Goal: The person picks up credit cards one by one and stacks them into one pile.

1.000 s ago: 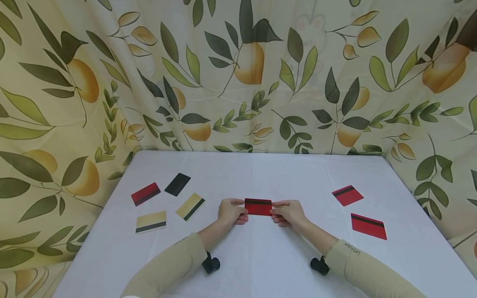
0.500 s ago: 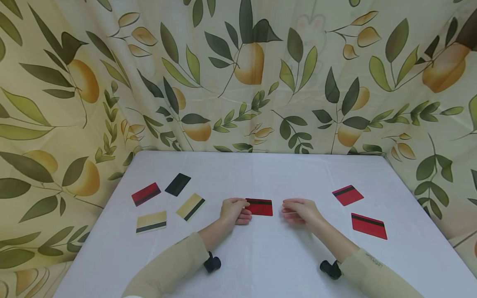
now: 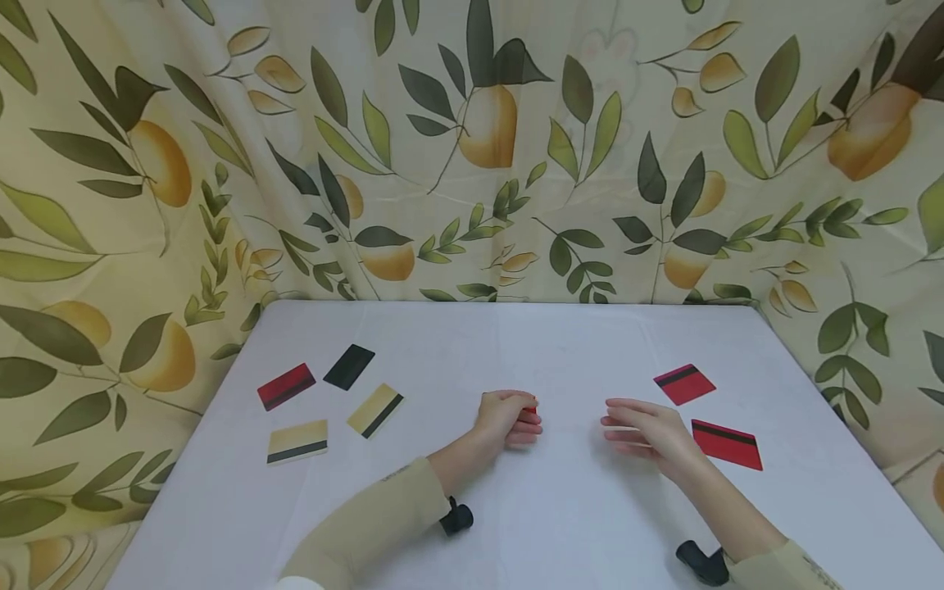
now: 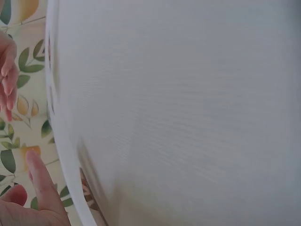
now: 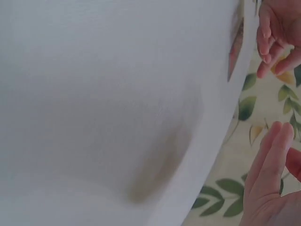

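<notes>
In the head view my left hand point(image 3: 507, 419) is above the middle of the table, over a red card with a dark stripe. Only a small red bit of that card point(image 3: 533, 407) shows past the fingers. The right wrist view has the card point(image 5: 236, 49) lying flat on the cloth, apart from the left hand point(image 5: 280, 30), whose fingers hold nothing. My right hand point(image 3: 652, 430) hovers to the right with fingers extended and nothing in them. Behind its wrist lies a red striped card point(image 3: 726, 445), and farther back another red card point(image 3: 684, 384).
On the left lie a red card point(image 3: 286, 387), a black card point(image 3: 350, 366) and two gold cards, one tilted point(image 3: 375, 410) and one nearer point(image 3: 297, 441). A white cloth covers the table point(image 3: 575, 344). A fruit-patterned curtain point(image 3: 457, 205) hangs behind its far edge.
Both hands first held the middle red card by its ends. The right hand has let go and moved right. The left hand has released it too and shifted right over it.
</notes>
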The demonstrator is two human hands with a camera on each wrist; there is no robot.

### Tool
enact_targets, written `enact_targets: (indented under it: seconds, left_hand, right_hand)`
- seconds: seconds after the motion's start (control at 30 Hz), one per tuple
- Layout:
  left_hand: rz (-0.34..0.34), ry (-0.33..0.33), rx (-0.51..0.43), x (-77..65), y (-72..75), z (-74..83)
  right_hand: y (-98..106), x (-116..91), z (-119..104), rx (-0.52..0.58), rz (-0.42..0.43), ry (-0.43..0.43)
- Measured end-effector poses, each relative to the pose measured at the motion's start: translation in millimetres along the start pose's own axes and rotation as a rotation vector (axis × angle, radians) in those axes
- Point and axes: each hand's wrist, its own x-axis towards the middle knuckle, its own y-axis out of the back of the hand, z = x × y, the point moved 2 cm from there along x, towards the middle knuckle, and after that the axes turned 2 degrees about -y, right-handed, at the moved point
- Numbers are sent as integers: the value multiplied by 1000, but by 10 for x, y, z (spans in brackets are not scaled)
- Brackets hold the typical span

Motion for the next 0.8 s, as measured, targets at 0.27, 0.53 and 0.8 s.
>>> enact_targets:
  seconds: [0.27,0.53,0.8]
  left_hand:
    - [-37,22,-4,53,-300,-2]
    - [-50,69,-28,68,-599,-71]
    - [-94,101,-13,62,-888,-176]
  right_hand:
    - [344,-179,58,28,16,-7]
    - [724,-256,166,100,14,-31]
    - [1126,-291,308,77,52,-35]
